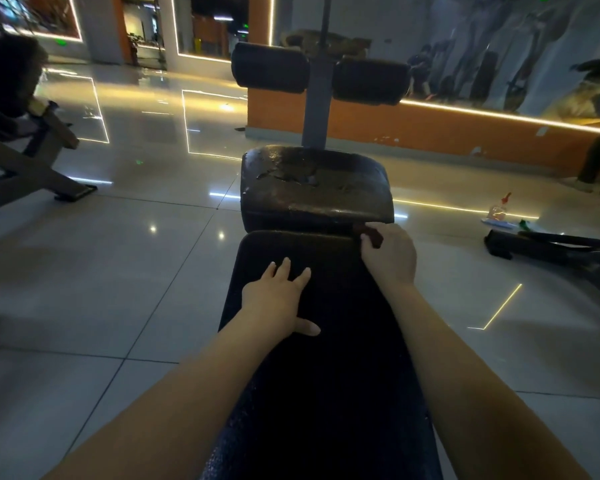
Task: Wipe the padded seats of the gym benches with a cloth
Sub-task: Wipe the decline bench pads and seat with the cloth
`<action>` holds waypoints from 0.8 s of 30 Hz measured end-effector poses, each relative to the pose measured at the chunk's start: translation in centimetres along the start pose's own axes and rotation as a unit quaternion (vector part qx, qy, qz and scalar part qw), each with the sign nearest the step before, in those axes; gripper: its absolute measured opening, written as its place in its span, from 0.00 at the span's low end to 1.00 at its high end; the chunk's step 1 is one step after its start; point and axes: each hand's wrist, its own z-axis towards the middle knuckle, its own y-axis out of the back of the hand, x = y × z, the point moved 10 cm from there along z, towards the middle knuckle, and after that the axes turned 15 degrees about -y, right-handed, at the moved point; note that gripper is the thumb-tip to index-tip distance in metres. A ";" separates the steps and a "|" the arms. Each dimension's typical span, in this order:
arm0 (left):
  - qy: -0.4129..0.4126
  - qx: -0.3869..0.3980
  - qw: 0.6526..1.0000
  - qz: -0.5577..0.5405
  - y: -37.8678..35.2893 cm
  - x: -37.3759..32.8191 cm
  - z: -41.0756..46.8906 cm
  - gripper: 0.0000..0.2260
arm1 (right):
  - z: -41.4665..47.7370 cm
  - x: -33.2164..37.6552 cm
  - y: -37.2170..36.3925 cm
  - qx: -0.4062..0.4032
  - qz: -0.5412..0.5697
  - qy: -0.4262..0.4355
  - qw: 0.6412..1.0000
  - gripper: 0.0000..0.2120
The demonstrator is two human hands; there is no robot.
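A black padded bench runs away from me down the middle of the view. Its long back pad [326,358] lies under both my forearms. Beyond it sits the worn, cracked seat pad [316,188]. My left hand [278,303] rests flat on the long pad with its fingers spread. At that pad's far right corner, my right hand [390,254] is closed on a small dark reddish cloth [369,233], pressed into the gap between the two pads. Two black roller pads [271,67] stand on a grey post behind the seat.
Glossy tiled floor [136,271] surrounds the bench. Another bench frame [32,161] stands at the left. On the floor to the right lie a spray bottle [497,213] and a dark flat object [544,244]. An orange wall base with mirrors [430,129] runs behind.
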 end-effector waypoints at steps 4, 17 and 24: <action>-0.005 -0.002 1.000 -0.001 0.3 0.0 0.0 0.47 | 0.1 -0.7 0.6 -0.020 0.048 -0.087 0.995 0.14; -0.007 -0.003 1.000 0.003 0.1 0.1 0.0 0.47 | -4.0 -0.2 2.2 -0.002 0.030 0.106 0.994 0.11; -0.001 -0.003 1.000 0.013 0.1 0.3 0.1 0.47 | -4.7 0.8 1.6 -0.023 -0.002 0.054 0.998 0.14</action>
